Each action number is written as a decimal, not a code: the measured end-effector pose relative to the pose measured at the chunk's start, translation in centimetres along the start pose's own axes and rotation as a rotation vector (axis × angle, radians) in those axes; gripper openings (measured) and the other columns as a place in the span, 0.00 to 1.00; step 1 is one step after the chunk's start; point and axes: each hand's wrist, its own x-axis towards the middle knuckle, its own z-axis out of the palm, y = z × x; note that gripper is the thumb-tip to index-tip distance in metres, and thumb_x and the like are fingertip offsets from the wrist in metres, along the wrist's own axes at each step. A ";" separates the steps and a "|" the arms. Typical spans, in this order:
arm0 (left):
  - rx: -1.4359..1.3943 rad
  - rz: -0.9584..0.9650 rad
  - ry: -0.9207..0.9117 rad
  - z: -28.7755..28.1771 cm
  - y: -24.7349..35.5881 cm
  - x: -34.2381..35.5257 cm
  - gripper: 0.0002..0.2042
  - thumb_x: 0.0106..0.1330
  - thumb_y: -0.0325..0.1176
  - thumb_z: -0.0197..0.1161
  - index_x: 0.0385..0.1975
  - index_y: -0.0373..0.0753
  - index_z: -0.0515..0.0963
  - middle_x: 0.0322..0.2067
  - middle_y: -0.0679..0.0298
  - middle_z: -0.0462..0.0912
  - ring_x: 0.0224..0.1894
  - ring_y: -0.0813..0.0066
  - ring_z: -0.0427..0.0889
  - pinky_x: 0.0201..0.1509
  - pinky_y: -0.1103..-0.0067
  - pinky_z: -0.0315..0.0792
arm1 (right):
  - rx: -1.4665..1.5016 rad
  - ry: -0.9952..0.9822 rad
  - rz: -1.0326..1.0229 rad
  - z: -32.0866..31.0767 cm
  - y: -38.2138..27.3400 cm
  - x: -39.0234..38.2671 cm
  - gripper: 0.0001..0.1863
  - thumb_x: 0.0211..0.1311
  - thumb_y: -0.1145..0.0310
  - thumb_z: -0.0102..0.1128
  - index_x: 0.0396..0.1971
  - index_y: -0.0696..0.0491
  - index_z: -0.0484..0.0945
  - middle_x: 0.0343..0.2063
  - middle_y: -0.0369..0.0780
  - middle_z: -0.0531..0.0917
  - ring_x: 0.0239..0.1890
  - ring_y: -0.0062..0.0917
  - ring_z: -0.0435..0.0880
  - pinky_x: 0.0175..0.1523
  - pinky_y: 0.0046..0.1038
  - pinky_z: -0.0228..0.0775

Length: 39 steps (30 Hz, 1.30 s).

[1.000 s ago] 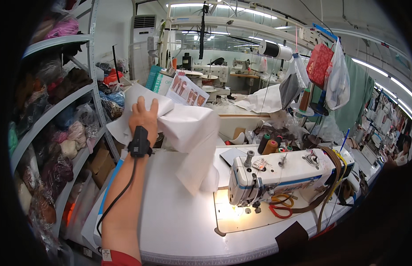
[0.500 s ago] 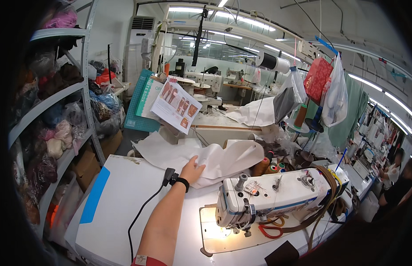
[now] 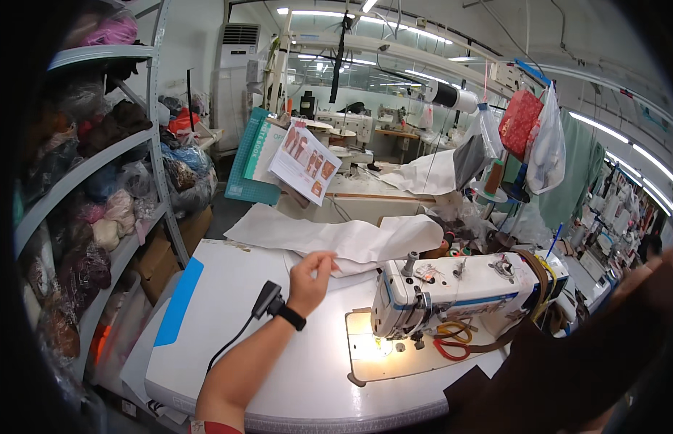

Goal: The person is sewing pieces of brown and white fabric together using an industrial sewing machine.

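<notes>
My left hand (image 3: 311, 281), a dark band on its wrist, is over the near edge of a large white sheet of material (image 3: 351, 237). Its fingers are curled together, with nothing visible in them. Beside the wrist is a black plug-like block (image 3: 267, 299) on a black cord. At the far right, my right hand (image 3: 644, 278) is blurred by motion at the top of a raised dark brown cloth (image 3: 568, 362), which it appears to grip. The cloth hides much of the lower right. A white sewing machine (image 3: 452, 295) stands between my hands, its lamp lit.
Red-handled scissors (image 3: 451, 350) lie under the machine's arm. Behind the white sheet are a green cutting mat (image 3: 251, 189) and printed pages (image 3: 305, 165). Metal shelves (image 3: 98, 170) with bagged materials stand at left. Plastic bags (image 3: 546, 141) and a thread cone (image 3: 450, 98) hang above.
My left hand has drawn back from the white sheet, its fingers curling in. The brown cloth has risen at the right, and my right hand has come into view there.
</notes>
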 end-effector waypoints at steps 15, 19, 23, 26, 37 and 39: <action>-0.342 -0.138 -0.231 -7.5 26.5 -11.6 0.37 0.69 0.28 0.67 0.73 0.32 0.53 0.59 0.57 0.75 0.60 0.71 0.76 0.65 0.74 0.71 | 0.226 -0.636 0.481 14.9 16.7 -1.4 0.18 0.75 0.67 0.54 0.58 0.59 0.72 0.48 0.39 0.82 0.48 0.24 0.81 0.56 0.27 0.71; 0.509 0.237 0.167 -11.1 24.0 -12.3 0.36 0.60 0.33 0.74 0.67 0.34 0.64 0.52 0.53 0.76 0.51 0.63 0.78 0.56 0.72 0.73 | 0.646 -0.445 0.885 15.8 25.4 -3.9 0.13 0.79 0.64 0.51 0.50 0.55 0.79 0.39 0.36 0.86 0.36 0.18 0.85 0.43 0.20 0.79; 0.710 0.458 -0.130 -8.9 22.3 -14.7 0.47 0.46 0.50 0.83 0.63 0.33 0.66 0.57 0.47 0.69 0.60 0.47 0.69 0.66 0.60 0.66 | 0.546 -0.162 1.003 17.2 25.7 -6.1 0.13 0.79 0.62 0.51 0.44 0.55 0.80 0.37 0.35 0.85 0.34 0.17 0.84 0.41 0.20 0.78; 0.738 0.316 -0.175 -5.9 19.8 -16.8 0.54 0.45 0.52 0.84 0.66 0.32 0.58 0.60 0.43 0.64 0.62 0.44 0.68 0.69 0.59 0.64 | 0.510 -0.049 1.016 18.9 26.0 -8.4 0.14 0.79 0.60 0.51 0.43 0.54 0.79 0.35 0.33 0.84 0.31 0.15 0.81 0.38 0.21 0.76; -0.103 -0.235 0.048 -6.4 14.9 -16.6 0.12 0.74 0.27 0.59 0.52 0.29 0.77 0.52 0.56 0.81 0.53 0.68 0.82 0.57 0.76 0.76 | 0.624 -0.031 1.116 16.2 25.4 -11.4 0.26 0.76 0.65 0.55 0.68 0.59 0.62 0.58 0.45 0.76 0.54 0.26 0.80 0.57 0.30 0.79; -0.546 -0.384 0.145 -6.7 15.1 -16.4 0.12 0.78 0.30 0.54 0.56 0.32 0.75 0.50 0.59 0.83 0.50 0.73 0.83 0.57 0.76 0.78 | 0.534 -0.160 0.988 15.1 25.2 -13.0 0.39 0.73 0.70 0.58 0.74 0.60 0.46 0.65 0.51 0.68 0.61 0.32 0.77 0.64 0.32 0.74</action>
